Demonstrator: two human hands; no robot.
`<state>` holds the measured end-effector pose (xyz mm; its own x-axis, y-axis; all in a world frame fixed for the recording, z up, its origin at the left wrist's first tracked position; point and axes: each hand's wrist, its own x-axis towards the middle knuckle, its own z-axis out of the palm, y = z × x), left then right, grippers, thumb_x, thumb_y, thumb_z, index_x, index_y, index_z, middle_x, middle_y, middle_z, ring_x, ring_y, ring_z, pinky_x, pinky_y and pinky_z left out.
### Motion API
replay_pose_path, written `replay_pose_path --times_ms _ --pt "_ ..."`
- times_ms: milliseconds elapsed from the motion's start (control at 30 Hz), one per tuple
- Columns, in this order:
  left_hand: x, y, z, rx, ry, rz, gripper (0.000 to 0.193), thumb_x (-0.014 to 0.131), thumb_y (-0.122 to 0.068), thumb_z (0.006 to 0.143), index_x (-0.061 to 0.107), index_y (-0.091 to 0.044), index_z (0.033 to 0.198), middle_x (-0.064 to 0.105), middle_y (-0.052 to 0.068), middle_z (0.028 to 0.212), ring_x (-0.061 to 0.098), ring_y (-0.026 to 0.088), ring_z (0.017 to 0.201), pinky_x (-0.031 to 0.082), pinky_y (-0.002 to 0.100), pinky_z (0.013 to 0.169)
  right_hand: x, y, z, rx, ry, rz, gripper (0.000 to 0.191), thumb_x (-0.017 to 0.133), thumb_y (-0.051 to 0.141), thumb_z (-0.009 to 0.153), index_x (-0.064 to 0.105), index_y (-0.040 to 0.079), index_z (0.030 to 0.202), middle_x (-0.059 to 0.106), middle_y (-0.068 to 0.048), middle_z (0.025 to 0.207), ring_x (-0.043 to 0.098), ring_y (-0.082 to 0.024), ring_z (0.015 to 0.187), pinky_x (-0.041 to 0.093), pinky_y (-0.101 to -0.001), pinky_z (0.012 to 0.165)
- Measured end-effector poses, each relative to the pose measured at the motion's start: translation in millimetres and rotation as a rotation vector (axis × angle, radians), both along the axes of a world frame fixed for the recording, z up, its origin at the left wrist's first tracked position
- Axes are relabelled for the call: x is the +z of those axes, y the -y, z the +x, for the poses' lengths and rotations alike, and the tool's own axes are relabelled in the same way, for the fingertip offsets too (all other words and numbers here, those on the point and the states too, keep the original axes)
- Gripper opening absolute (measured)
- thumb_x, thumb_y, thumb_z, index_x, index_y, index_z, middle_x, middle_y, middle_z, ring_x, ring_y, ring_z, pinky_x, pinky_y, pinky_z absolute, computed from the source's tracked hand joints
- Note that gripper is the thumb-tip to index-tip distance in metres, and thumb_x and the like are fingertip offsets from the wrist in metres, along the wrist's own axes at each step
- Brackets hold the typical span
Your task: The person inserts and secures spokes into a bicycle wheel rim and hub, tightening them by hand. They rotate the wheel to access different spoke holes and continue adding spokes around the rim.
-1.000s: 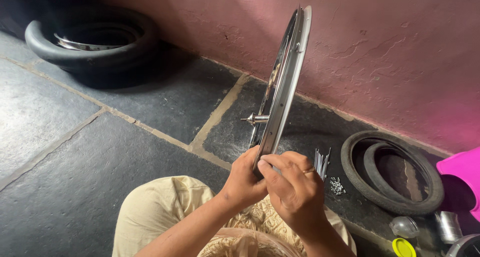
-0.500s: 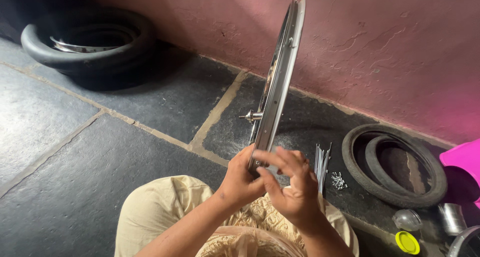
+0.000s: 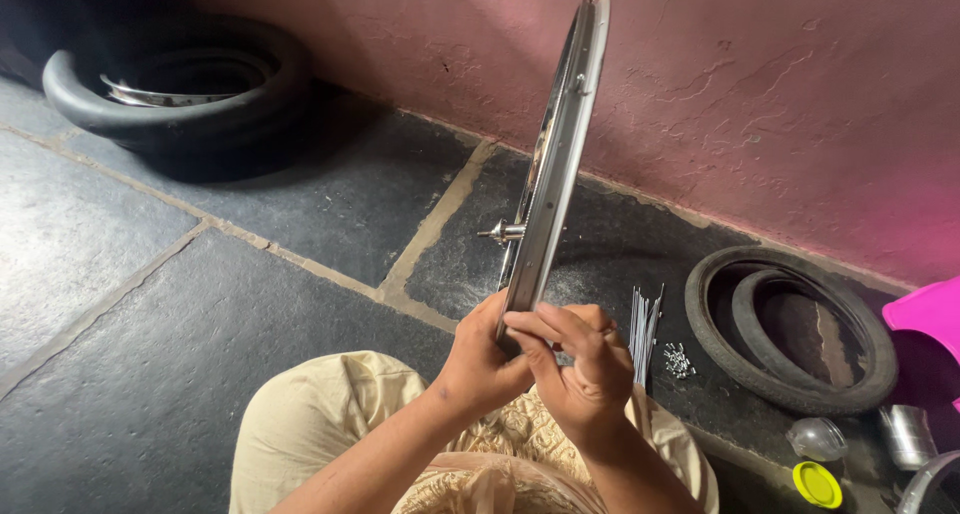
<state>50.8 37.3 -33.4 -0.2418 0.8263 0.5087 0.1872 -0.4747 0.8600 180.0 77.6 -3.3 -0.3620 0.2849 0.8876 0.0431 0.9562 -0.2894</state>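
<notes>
Fingers (image 3: 535, 326) of the right hand (image 3: 580, 374) pinch the near edge of a bare metal wheel rim (image 3: 555, 164), while the left hand (image 3: 480, 359) is closed around the same edge from the other side. Held upright on edge above the stone floor (image 3: 200, 304), the rim shows its axle (image 3: 500, 232) pointing left. Loose spokes (image 3: 643, 324) lie just right of the hands, beside a tyre (image 3: 790, 329) near the pink wall (image 3: 800, 104).

One wheel rim (image 3: 556, 164), three tyres (image 3: 180, 84) (image 3: 790, 329) (image 3: 775, 319), one yellow lid (image 3: 817, 483), spoke bundle (image 3: 643, 329), perhaps a dozen.
</notes>
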Motion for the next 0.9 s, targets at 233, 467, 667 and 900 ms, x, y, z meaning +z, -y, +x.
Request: replay_pose_path --times_ms 233,467,667,900 --pt "5.2 0.4 -0.9 0.026 -0.067 0.011 0.028 0.070 -0.008 0.079 0.065 -0.005 0.106 0.067 0.006 0.095 0.066 0.014 0.082 0.056 0.030 0.070 -0.1 1.6 1.4 0.076 -0.007 -0.069 0.060 0.079 -0.001 0.088 0.044 0.004 0.137 0.073 -0.010 0.116 0.069 -0.016 0.104 0.054 -0.0248 0.088" --pt "3.2 1.7 0.6 0.035 -0.039 -0.023 0.024 0.067 -0.009 0.084 0.067 -0.006 0.108 0.065 0.005 0.092 0.065 0.014 0.076 0.055 0.030 0.068 12.2 9.8 2.0 -0.036 0.020 -0.006 0.055 0.072 -0.006 0.091 0.050 0.009 0.138 0.076 -0.006 0.110 0.074 -0.017 0.103 0.056 -0.0292 0.094" --pt "1.3 0.5 -2.8 0.013 -0.051 0.103 0.028 0.070 -0.007 0.083 0.065 -0.005 0.110 0.066 0.008 0.097 0.066 0.016 0.086 0.056 0.031 0.075 13.5 8.7 3.0 0.012 0.061 -0.027 0.060 0.078 -0.004 0.089 0.051 0.007 0.141 0.077 -0.007 0.112 0.076 -0.017 0.102 0.059 -0.0293 0.092" --pt "4.4 -0.2 -2.1 0.050 -0.151 0.211 0.034 0.066 -0.004 0.079 0.067 -0.005 0.113 0.067 0.010 0.101 0.068 0.019 0.093 0.056 0.031 0.081 6.0 4.6 1.3 -0.022 0.024 0.029 0.069 0.085 0.004 0.085 0.042 0.006 0.139 0.072 -0.007 0.113 0.065 -0.018 0.099 0.051 -0.0266 0.083"
